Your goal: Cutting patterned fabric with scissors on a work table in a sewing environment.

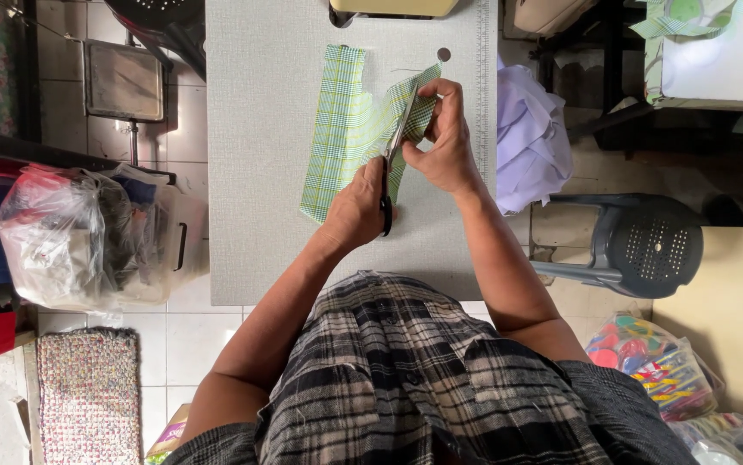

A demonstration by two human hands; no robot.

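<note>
The left hand (356,207) sits at the middle of the frame with its fingers closed through the black handles of a pair of scissors (393,159), whose blades run up and slightly right from it. The right hand (446,138), just to the right and a little higher, is pinched shut on the upper right part of a piece of green checked fabric (341,129), lifting a folded flap of it against the scissor blades. The two hands are close together, almost touching at the scissors.

The fabric lies on a grey table (259,172) that fills the upper middle of the frame; its left strip lies flat, running from near the top edge down to a corner just left of the left hand. A ruler strip (481,86) runs along the right edge of the table, and a small round dark spot (444,54) shows above the right hand.

A heap of pale lilac cloth (528,146) hangs off the right side of the table. Lower right of it stands a dark plastic stool (638,245) with a perforated seat, and below that a clear bag of brightly coloured pieces (660,366). At the left of the frame a clear plastic bag stuffed with cloth (70,237) rests by a tub, and a woven mat (87,396) lies on the tiled floor in the lower left. The person's plaid shirt (406,379) fills the bottom centre.
</note>
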